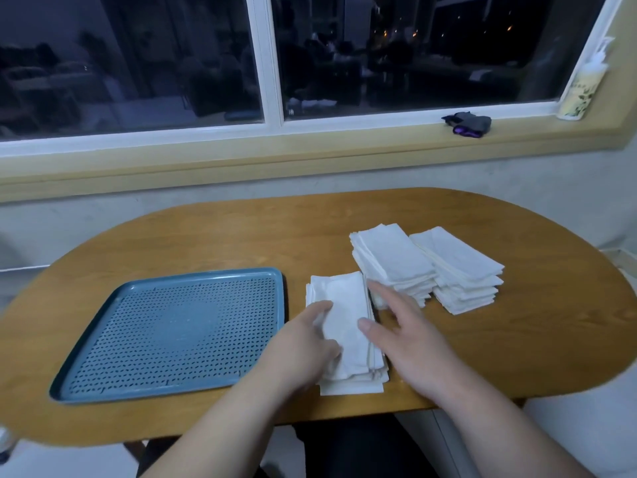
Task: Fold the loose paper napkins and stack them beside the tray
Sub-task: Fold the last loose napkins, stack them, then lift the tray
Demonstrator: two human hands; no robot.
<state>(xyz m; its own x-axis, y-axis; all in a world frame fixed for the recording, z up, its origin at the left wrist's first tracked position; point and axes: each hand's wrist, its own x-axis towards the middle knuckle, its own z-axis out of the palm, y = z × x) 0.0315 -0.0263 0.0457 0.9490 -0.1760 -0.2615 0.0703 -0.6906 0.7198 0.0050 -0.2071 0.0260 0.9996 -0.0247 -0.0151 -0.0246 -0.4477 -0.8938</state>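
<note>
Stack of white folded paper napkins (351, 386) just 3 o'clock of blue perforated plastic tray (165, 277); left hand (303, 343) presses top sheet (344, 315), fingers loosely bent; right hand (410, 336) fingers straight, thumb at stack edge. Best: pin top, nudge edges square

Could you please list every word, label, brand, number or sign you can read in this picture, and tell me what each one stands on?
No text here can be read.
Bottle on the windowsill: its label shows a greenish pattern, and any print is too blurred to read.
Tray, napkins and dark pouch: no writing visible.
</note>
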